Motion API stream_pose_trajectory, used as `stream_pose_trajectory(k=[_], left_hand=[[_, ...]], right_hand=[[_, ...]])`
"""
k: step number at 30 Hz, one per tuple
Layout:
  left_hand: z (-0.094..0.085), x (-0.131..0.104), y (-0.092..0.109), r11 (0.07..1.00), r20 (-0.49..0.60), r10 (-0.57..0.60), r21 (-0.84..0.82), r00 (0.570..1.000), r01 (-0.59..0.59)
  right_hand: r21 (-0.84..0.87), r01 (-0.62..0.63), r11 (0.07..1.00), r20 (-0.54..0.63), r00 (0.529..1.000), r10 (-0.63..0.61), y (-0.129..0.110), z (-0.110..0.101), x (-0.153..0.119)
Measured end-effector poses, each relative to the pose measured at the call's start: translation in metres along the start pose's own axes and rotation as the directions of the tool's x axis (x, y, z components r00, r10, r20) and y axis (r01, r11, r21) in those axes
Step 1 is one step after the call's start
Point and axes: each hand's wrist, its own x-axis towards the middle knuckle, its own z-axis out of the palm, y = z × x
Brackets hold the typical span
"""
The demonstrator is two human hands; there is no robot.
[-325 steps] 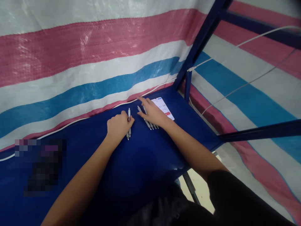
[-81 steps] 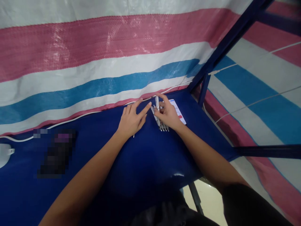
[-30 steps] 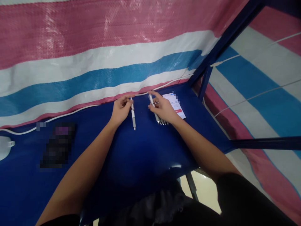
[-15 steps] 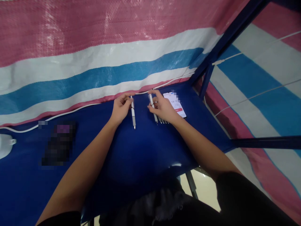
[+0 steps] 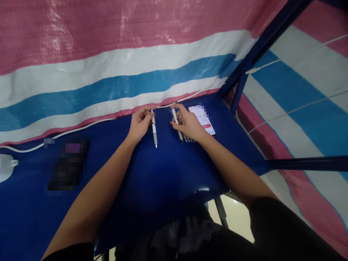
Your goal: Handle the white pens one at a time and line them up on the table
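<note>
My left hand (image 5: 141, 123) pinches the top end of a white pen with a grey grip (image 5: 154, 132); its tip points toward me over the blue table. To the right, my right hand (image 5: 187, 122) has its fingers closed on a second white and grey pen (image 5: 177, 127), tip also toward me. Several more pen tips (image 5: 190, 139) show in a row under my right hand, their upper parts hidden by it. A phone with a lit screen (image 5: 206, 125) lies just right of that hand.
The blue table (image 5: 163, 174) meets a striped sheet (image 5: 108, 87), with a white cable (image 5: 89, 125) along the back edge. At left are a blurred dark object (image 5: 67, 166) and a white item (image 5: 7, 167). A dark blue frame (image 5: 241, 76) rises at right.
The tip of the pen in my left hand has shifted very slightly to the right. My right hand and its pen look nearly the same.
</note>
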Motion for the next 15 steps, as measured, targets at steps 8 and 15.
stream_pose_trajectory(k=[8, 15], left_hand=[[0.0, 0.0, -0.002, 1.0, -0.007, -0.004, -0.009, 1.0, 0.004], [0.0, 0.0, 0.003, 0.993, -0.026, -0.021, -0.119, 0.999, 0.018]], right_hand=[[-0.479, 0.071, 0.875, -0.026, 0.995, -0.096, 0.001, -0.003, 0.004], [-0.371, 0.09, 0.924, -0.026, 0.994, -0.107, -0.025, -0.004, -0.01]])
